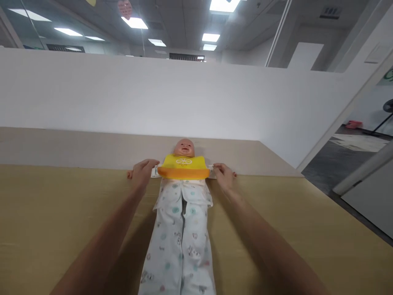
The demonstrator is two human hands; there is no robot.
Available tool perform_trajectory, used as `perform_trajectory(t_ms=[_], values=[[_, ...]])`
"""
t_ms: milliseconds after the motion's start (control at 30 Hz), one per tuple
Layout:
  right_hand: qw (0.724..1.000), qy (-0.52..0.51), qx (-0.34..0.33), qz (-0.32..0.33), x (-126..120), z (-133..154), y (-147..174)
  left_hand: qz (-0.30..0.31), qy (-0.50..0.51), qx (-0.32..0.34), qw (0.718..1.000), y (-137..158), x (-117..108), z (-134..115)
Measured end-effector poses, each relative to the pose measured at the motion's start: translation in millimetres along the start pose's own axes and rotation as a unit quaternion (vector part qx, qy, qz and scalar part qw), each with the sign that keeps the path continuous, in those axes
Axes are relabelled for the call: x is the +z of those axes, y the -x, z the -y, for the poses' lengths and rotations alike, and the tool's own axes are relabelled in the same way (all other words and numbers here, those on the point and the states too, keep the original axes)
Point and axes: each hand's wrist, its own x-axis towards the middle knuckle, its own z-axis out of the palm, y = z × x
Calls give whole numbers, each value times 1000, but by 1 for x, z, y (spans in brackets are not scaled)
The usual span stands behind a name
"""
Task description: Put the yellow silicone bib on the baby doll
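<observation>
A baby doll lies on its back with its head away from me. Its white patterned pajamas cover the body, arms and legs. Over the chest is a yellow bib with a citrus-slice print and an orange pocket along its lower edge. Both doll arms stretch out sideways. At the left, my left hand pinches one sleeve, and the doll's small hand shows beyond it. My right hand pinches the other sleeve near its cuff, with the doll's fingers partly visible behind it.
The doll rests on a table with a tan covering and a greyish strip at the back. A white partition with glass above stands behind. To the right, a doorway opens onto a dark floor.
</observation>
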Motion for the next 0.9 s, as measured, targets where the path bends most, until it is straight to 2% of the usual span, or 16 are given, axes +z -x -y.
perform_trajectory(t_ms=[100, 233, 333, 433, 567, 700, 767, 900], values=[[990, -108, 91, 7, 22, 1, -31, -2, 48, -69, 996, -41, 22, 10], [953, -203, 218, 47, 50, 2, -66, 16, 99, -170, 980, -82, 50, 25], [922, -225, 303, 84, 66, 1, -87, 54, 109, -221, 968, -105, 70, 35], [892, -242, 357, 135, 79, -4, -102, 126, 131, -277, 944, -119, 88, 44], [884, -237, 366, 166, 91, -10, -113, 203, 192, -317, 906, -130, 104, 56], [878, -272, 353, 175, 91, -6, -109, 209, 227, -327, 893, -135, 105, 66], [887, -272, 337, 161, 88, 0, -102, 214, 255, -332, 883, -134, 102, 68], [898, -296, 302, 118, 81, 10, -83, 269, 307, -338, 848, -120, 94, 60]])
